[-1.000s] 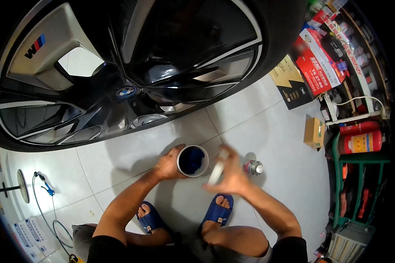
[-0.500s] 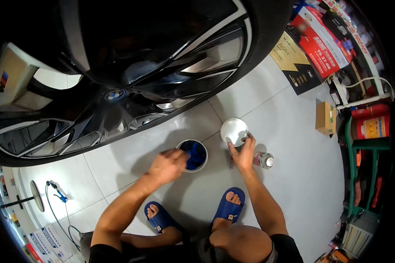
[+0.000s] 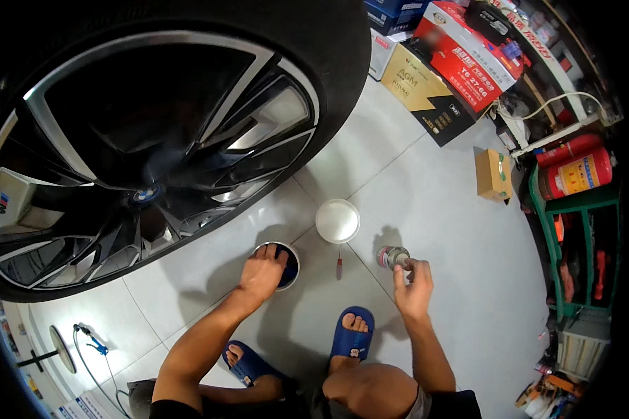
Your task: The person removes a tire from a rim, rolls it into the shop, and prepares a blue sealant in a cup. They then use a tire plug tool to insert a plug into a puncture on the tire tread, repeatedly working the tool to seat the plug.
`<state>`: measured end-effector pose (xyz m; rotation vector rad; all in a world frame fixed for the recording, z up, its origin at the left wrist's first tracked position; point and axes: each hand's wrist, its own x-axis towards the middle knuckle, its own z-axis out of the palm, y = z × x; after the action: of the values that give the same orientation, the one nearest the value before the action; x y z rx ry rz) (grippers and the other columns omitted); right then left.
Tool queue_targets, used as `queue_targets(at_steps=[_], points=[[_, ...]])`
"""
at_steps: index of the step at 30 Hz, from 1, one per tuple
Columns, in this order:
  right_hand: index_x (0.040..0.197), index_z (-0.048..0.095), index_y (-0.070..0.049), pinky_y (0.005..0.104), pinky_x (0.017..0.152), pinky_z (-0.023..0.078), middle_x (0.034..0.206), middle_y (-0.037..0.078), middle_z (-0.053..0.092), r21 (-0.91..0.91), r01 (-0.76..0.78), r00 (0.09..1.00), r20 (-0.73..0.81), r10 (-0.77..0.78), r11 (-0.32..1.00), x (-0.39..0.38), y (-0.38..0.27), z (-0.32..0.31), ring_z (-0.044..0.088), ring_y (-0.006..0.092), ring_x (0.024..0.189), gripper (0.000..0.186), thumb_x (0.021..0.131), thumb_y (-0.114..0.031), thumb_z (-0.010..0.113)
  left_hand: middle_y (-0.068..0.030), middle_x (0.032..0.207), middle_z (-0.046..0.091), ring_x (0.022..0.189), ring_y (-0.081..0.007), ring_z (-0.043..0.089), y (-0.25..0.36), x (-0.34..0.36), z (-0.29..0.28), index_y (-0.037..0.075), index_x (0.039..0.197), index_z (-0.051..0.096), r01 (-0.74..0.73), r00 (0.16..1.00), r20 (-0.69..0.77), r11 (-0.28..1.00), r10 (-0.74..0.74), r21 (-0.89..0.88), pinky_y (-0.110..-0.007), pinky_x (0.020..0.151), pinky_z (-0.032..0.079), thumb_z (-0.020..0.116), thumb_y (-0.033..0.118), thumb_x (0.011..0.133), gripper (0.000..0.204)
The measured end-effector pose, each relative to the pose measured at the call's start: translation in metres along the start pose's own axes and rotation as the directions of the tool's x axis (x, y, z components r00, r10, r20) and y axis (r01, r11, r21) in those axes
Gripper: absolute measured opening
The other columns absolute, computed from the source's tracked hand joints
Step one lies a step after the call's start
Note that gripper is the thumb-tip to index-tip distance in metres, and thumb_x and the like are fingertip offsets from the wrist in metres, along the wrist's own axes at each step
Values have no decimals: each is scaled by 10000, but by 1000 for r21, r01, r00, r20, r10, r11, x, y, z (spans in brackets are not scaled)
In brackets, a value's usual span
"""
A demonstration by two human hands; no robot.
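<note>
Squatting on pale floor tiles [image 3: 426,181] beside the car wheel [image 3: 140,153], whose tyre and dark spokes fill the upper left and wall off that whole side. Cardboard boxes [image 3: 440,77] and a green rack [image 3: 573,230] close off the far right; between them the tiles give open room ahead and to the right.

My left hand [image 3: 262,272] lies palm down over the round tin [image 3: 278,264], fingers dipped inside the rim, on the blue contents; whether they pinch anything in there I cannot tell. The tin stands on the floor just off the tyre's lower edge. Its white lid [image 3: 337,221] lies flat, apart from the tin, toward the boxes.

My right hand [image 3: 414,288] has fingertips closed on the small can [image 3: 391,256], which stands on the tile to the right of the lid. A thin red-handled tool [image 3: 340,268] lies between tin and can.

Judgement: step in hand is taking up material from the open tin. Next move calls for lifting the left hand straight up, clear of the rim, with the tyre close on that side
</note>
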<state>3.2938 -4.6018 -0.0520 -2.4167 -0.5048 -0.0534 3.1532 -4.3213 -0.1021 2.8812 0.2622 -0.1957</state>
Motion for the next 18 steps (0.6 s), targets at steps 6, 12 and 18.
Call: queue_targets(at_steps=[6, 12, 18], points=[[1047, 576, 29, 297, 614, 494, 846, 148, 609, 391, -31, 891, 427, -151, 920, 6, -38, 7, 610, 211, 677, 283, 829, -139, 644, -153, 848, 642, 799, -300, 641, 6, -5, -61, 24, 957, 613, 40, 997, 79, 916, -9, -399, -361, 683, 517, 655, 227, 794, 263], [1116, 556, 23, 280, 626, 491, 850, 131, 634, 690, -184, 726, 575, -377, 700, 18, -140, 7, 630, 192, 699, 323, 849, -145, 628, -142, 868, 664, 750, -240, 658, 32, -18, -178, 7, 979, 637, -19, 998, 27, 676, 57, -737, -293, 669, 521, 733, 120, 736, 285], [1093, 574, 23, 248, 617, 489, 819, 104, 660, 886, -194, 708, 423, -565, 421, 42, -193, -37, 644, 152, 680, 326, 839, -162, 660, -130, 855, 675, 751, -197, 666, 33, -57, -269, -13, 996, 649, -217, 976, -190, 563, 107, -797, -282, 653, 525, 708, 17, 752, 253]])
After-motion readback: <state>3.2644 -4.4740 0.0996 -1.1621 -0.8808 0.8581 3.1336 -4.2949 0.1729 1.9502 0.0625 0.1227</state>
